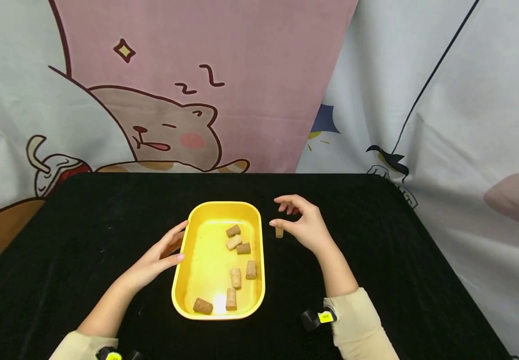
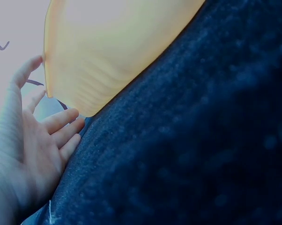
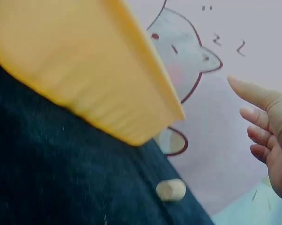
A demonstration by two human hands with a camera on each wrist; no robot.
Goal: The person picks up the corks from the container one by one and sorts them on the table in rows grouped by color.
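Observation:
A yellow tray (image 1: 202,265) stands on the black cloth, with several cork stoppers (image 1: 235,278) lying inside it in light and darker brown. At its left side, the left hand (image 1: 157,257) has its fingers spread and relaxed; fingertips touch the tray wall (image 2: 89,79) in the left wrist view. Just right of the tray, one more cork stopper (image 3: 171,190) is on the cloth. Over that stopper hovers the right hand (image 1: 304,222), thumb and fingers apart, holding nothing. From the head, the thumb partly covers this stopper; in the right wrist view they are clearly apart.
Black cloth (image 1: 106,240) covers the table. Behind it hangs a printed curtain (image 1: 264,75) with cartoon animals. Each forearm wears a dark wrist device, such as the one by the right sleeve (image 1: 356,320).

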